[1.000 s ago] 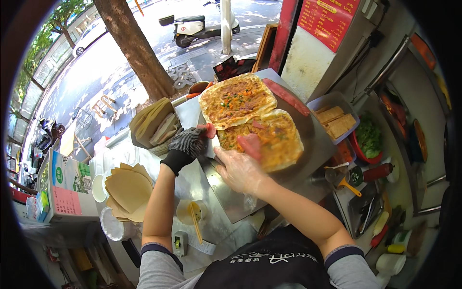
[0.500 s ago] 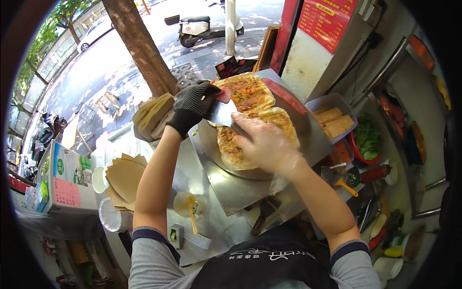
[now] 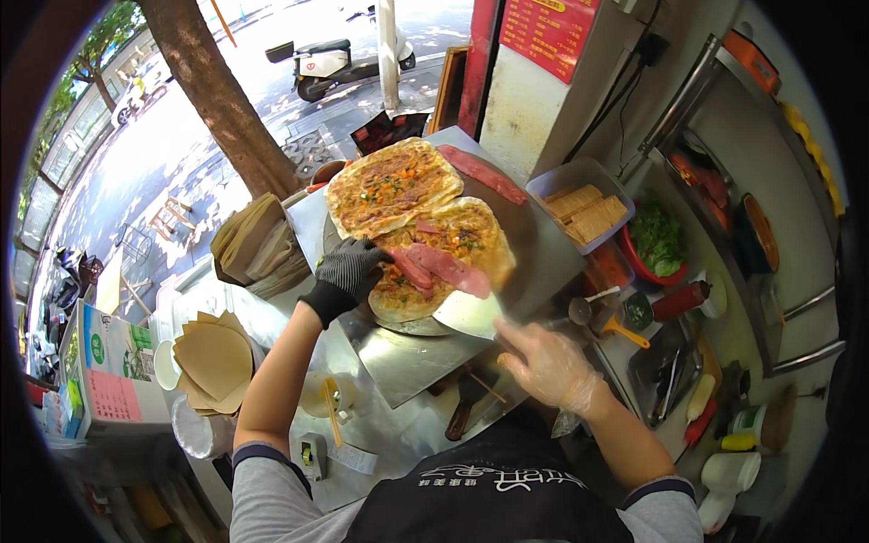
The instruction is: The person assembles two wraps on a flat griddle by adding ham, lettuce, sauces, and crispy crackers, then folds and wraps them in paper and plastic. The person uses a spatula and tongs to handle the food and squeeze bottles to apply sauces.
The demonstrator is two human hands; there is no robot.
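Two browned flatbreads with sauce and chopped vegetables lie on a round griddle [image 3: 534, 231]: a far flatbread [image 3: 371, 176] and a near flatbread [image 3: 489, 231]. Pink meat slices [image 3: 444, 267] rest across the near one. My left hand [image 3: 348, 276], in a dark striped glove, has its fingers curled together at the left end of the meat, seemingly pinching it. In a clear plastic glove, my right hand [image 3: 552, 366] grips a wide metal spatula [image 3: 471, 315]. Its blade is at the near flatbread's edge, touching the right end of the meat.
Another long meat strip [image 3: 484, 172] lies at the griddle's far right. Beyond are a tub of crisp sheets [image 3: 588, 213] and a red bowl of lettuce [image 3: 659, 237]. Paper bags [image 3: 258, 244] stand left of the griddle; a cup with chopsticks [image 3: 326, 395] sits nearer me.
The meat, earlier held up at the spatula by my left hand, now lies on the near flatbread. Both hands moved nearer me, and the spatula swung to the right. The view shifted too.
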